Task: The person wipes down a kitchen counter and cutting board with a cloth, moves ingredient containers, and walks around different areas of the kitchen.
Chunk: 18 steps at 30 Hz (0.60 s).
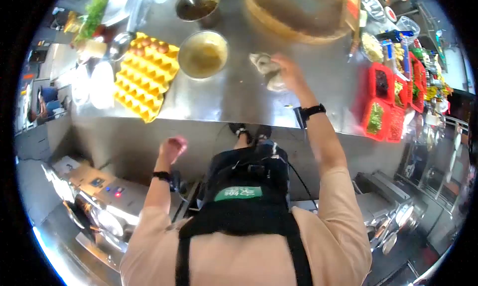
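My right hand (290, 72) is closed on a crumpled grey-white cloth (271, 69), which lies against the steel worktop (239, 99). My left hand (174, 149) hangs in front of the table's near edge, loosely curved and slightly blurred, with nothing visible in it. Left of the cloth stands a metal bowl (203, 55) with a yellowish liquid, perhaps beaten egg. Beside that bowl lies a yellow egg tray (144, 79) with several brown eggs (149, 46) at its far end; most of its cups hold nothing.
A large round wooden vessel (279, 24) occupies the far middle. Behind the bowl is a dark metal pot (197, 7) with a utensil in it. Red baskets (377, 117) of chopped ingredients line the right end. Green herbs (93, 14) are at far left.
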Tool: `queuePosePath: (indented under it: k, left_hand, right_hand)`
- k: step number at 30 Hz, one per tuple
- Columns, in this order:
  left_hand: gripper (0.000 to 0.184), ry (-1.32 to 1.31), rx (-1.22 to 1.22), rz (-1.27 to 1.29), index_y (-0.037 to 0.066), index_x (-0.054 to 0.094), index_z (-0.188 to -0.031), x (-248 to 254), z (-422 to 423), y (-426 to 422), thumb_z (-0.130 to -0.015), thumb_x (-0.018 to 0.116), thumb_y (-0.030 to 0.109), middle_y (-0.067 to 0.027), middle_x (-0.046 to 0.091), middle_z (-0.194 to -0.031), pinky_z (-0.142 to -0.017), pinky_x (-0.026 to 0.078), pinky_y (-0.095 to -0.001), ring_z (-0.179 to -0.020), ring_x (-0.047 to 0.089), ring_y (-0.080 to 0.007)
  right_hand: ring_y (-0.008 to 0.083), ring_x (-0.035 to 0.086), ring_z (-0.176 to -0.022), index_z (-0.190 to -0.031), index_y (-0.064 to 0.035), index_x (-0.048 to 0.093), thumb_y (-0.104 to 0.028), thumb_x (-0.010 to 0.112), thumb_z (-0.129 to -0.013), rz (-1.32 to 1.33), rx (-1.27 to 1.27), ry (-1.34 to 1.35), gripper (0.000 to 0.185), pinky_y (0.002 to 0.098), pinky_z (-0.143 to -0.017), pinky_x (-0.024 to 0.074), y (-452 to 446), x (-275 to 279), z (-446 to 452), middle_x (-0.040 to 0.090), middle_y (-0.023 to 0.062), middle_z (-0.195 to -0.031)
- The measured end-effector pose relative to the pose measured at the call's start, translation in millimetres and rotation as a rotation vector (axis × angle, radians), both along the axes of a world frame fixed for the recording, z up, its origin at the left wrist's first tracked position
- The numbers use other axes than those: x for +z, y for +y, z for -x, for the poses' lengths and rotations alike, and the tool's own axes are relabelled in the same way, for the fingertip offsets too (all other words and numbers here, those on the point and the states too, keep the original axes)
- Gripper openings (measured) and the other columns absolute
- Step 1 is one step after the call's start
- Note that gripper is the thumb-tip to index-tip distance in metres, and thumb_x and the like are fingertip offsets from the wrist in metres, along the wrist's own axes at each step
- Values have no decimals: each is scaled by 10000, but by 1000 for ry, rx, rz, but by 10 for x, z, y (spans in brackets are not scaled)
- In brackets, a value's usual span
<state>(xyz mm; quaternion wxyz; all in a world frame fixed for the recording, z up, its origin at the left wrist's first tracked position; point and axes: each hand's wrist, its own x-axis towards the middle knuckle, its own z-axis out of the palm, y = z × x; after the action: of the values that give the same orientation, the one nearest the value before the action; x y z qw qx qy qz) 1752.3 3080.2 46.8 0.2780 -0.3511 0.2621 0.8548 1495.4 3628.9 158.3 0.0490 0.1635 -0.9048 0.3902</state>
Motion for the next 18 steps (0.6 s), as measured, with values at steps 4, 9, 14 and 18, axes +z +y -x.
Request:
queuePosePath:
  k: [4,9,14,18]
  left_hand:
    - [420,15,-487,-109,-47,526,-1073,455,222,1710,-913,408,323,-207,559,-1110,-992,376,-458,-1060,525,-329]
    - [479,121,-507,-456,-54,468,-1185,236,513,3224,-921,413,342,-207,531,-1164,-1014,359,-427,-1134,486,-320]
    - [470,108,-404,-664,-95,417,-1216,168,565,3919,-920,401,269,-237,477,-1219,-1018,363,-405,-1151,472,-318]
    - [496,76,-415,-703,-103,409,-1227,106,560,4140,-907,419,275,-249,444,-1260,-1035,341,-403,-1171,455,-325]
  right_hand:
    - [253,527,-1104,-1054,-121,634,93,410,-718,116,-184,-125,457,309,-927,415,587,382,111,573,79,-1174]
    - [246,528,-1106,-1042,-103,640,100,377,-703,-225,-172,-87,475,305,-945,404,1529,186,-127,577,86,-1167]
    - [272,517,-1124,-1021,-82,649,100,384,-678,-213,-262,-29,471,314,-975,381,1497,-184,-675,580,110,-1161]
    - [273,516,-1128,-1012,-52,648,127,379,-653,-105,-204,-70,483,310,-974,383,1600,-266,-1061,580,137,-1154]
